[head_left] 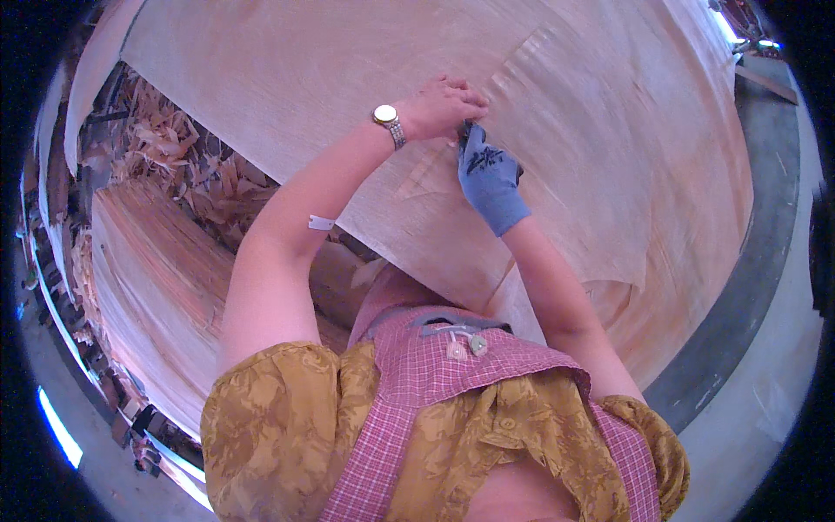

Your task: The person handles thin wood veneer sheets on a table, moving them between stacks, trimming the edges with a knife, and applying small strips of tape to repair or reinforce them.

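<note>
Wide, thin sheets of pale wood veneer (591, 165) spread out in front of me. My left hand (442, 106), bare with a metal watch (386, 120) at the wrist, lies over the veneer with its fingers stretched forward. Right beside its fingertips is my right hand (492, 178) in a blue glove with dark marks. The gloved fingers are closed and point toward the left hand; something small and dark shows at their tips, too hidden to name. A narrow paler strip (426, 170) lies on the sheet just left of the glove.
Curled wood scraps (161, 130) fill the gap at the left, by a thick stack of veneer (161, 261) with a layered edge. A dark grey ledge (765, 200) curves along the right side. Another raised strip (526, 56) crosses the sheet beyond my hands.
</note>
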`<state>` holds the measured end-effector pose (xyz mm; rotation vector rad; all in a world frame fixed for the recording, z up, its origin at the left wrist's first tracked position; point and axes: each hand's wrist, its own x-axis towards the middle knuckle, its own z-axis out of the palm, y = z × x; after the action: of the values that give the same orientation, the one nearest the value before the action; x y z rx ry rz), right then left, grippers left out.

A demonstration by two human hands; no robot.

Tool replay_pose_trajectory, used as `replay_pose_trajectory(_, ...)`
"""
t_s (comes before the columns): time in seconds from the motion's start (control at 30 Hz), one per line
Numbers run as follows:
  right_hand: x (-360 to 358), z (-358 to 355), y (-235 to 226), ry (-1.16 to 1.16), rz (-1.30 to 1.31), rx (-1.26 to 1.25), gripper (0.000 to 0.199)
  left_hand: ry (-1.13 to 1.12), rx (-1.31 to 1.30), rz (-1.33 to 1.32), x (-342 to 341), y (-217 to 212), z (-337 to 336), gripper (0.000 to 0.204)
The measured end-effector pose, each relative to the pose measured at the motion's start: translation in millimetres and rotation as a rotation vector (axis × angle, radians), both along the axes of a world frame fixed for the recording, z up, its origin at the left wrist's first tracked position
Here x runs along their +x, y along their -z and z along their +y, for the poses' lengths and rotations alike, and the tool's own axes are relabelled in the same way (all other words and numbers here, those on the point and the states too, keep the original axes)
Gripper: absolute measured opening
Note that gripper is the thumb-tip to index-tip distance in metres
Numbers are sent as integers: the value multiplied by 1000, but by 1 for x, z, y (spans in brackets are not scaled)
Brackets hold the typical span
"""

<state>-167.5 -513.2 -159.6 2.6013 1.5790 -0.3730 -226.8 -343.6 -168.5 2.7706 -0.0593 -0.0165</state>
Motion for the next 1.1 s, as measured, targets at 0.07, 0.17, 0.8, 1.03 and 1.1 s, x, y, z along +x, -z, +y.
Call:
replay_pose_trajectory(0.07,2,2,7,-85,-81,-34,31,-2,5,21,1,-3,-1,73)
replay_pose_trajectory(0.17,0,9,-7,-35,-14,-172,37,-9,67,19,1,-5,-1,74)
replay_pose_trajectory(0.8,29,-109,-35,-223,129,-213,28,-422,-121,94,8,-52,-77,62)
replay_pose_trajectory(1.03,69,-182,-53,-252,164,-236,26,-470,82,55,13,-44,-95,78)
replay_pose_trajectory(1.1,68,-182,-43,-222,226,-100,27,-414,329,-81,24,-45,-135,84)
